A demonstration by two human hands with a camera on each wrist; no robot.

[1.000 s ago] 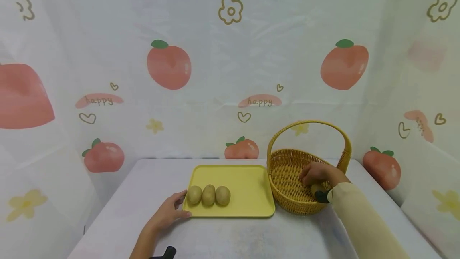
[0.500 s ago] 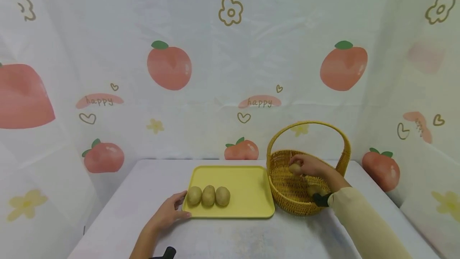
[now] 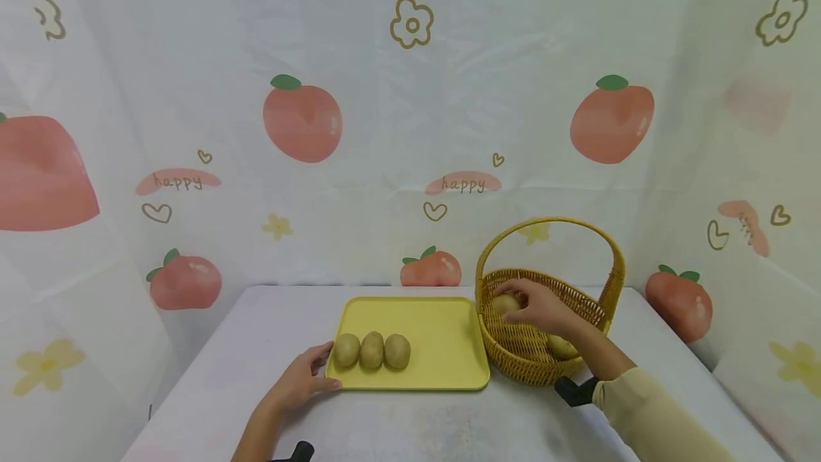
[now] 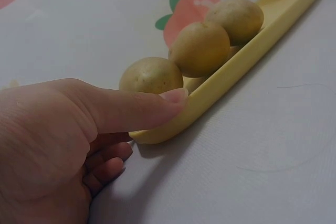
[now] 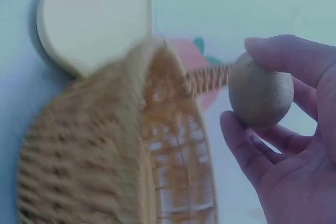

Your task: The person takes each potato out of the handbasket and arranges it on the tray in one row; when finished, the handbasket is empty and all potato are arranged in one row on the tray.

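Note:
My right hand (image 3: 540, 306) holds a potato (image 5: 261, 92) between thumb and fingertips. In the head view, hand and potato are over the left part of a wicker basket (image 3: 527, 371). A further potato (image 3: 561, 347) lies inside the basket at its front right, partly hidden by the forearm. To the left is a yellow tray (image 3: 442, 341) with three potatoes (image 3: 372, 351) side by side along its left end. At the tray's front left corner my left hand (image 3: 296, 381) grips the edge, its thumb on the rim in the left wrist view.
A tall arched handle (image 3: 551, 219) rises over the basket, whose left side stands right at the tray's right edge. Both rest on a white table (image 3: 410, 426). A white curtain (image 3: 359, 219) printed with fruit and flowers hangs behind and along the sides.
From low in the basket, the right hand has come up with a potato and moved left. The potato at the basket's front right now shows more. The left hand has stayed at the tray corner.

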